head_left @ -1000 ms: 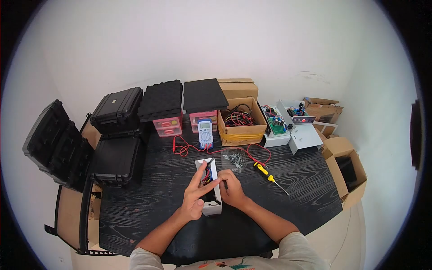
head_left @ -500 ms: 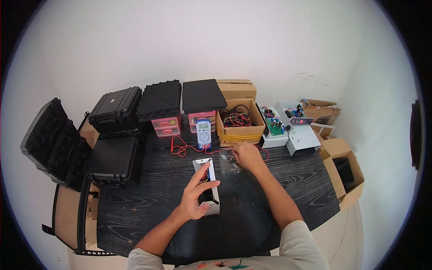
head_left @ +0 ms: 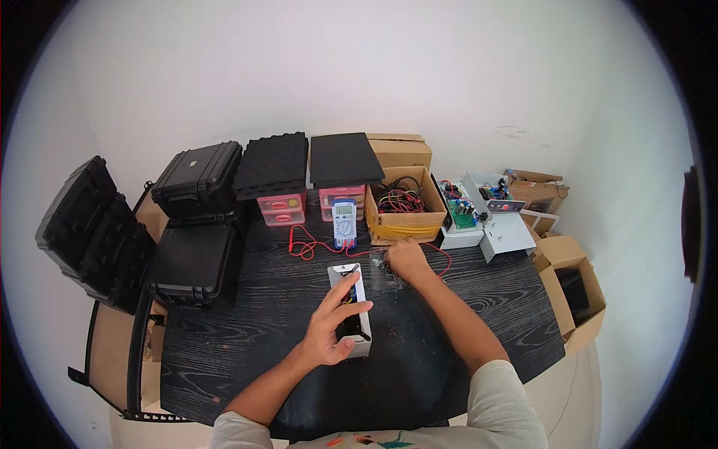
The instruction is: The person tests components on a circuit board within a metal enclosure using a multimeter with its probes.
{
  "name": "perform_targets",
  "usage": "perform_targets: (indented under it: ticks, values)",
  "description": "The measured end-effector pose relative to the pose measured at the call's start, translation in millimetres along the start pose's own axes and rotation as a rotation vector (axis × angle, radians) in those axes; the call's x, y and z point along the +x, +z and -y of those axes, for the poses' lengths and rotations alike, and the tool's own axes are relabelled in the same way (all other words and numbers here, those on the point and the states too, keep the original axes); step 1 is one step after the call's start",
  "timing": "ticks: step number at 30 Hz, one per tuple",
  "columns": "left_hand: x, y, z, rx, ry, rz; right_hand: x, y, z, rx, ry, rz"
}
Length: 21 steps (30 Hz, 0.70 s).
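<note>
My left hand (head_left: 329,325) is over a narrow white metal case (head_left: 361,346), its fingers spread across the case's open top. Dark parts and wires show inside the case. My right hand (head_left: 407,262) has its fingers bent down into a clear tray (head_left: 379,278) of small metal parts; what its fingertips hold, if anything, is hidden. Behind the case stands a blue and white multimeter (head_left: 345,223), its red lead (head_left: 303,245) curled on the dark table (head_left: 262,337).
Black hard cases (head_left: 191,258) stand at the left. Foam sheets (head_left: 345,159) lie on pink drawer units (head_left: 283,209). A cardboard box (head_left: 407,224) holds cables. Opened white units with circuit boards (head_left: 462,213) and an open box (head_left: 587,318) are at the right.
The view has shifted slightly, so most things appear a little further right. My right hand's fingers are lower and closer in over the clear tray. My left hand remains over the case.
</note>
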<state>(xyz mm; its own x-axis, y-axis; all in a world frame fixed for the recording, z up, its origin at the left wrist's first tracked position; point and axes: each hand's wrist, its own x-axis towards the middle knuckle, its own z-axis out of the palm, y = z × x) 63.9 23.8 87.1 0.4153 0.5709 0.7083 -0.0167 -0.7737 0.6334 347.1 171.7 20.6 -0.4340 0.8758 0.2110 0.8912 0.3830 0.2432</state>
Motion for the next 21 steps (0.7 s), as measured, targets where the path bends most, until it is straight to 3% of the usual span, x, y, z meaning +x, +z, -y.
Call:
perform_targets:
  ticks: [7, 10, 13, 16, 21]
  values:
    - [0.4, 0.5, -0.4, 0.003, -0.009, 0.001, 2.9, 11.7, 2.8, -0.017, -0.007, 0.022]
    - [1.0, 1.0, -0.7, 0.01, -0.005, -0.003, 0.4, -17.8, 5.3, 0.051, -0.044, 0.105]
    - [1.8, 0.0, -0.6, 0.006, -0.001, -0.009, -4.8, -31.9, 1.7, 0.274, 0.145, -0.014]
    - [1.7, -0.2, -1.4, 0.011, -0.002, -0.005, -16.1, -44.4, 1.1, 0.611, 0.174, -0.184]
    - [1.2, 1.5, -1.2, 0.016, -0.005, 0.004, -20.0, -34.1, 6.3, 0.704, 0.16, -0.215]
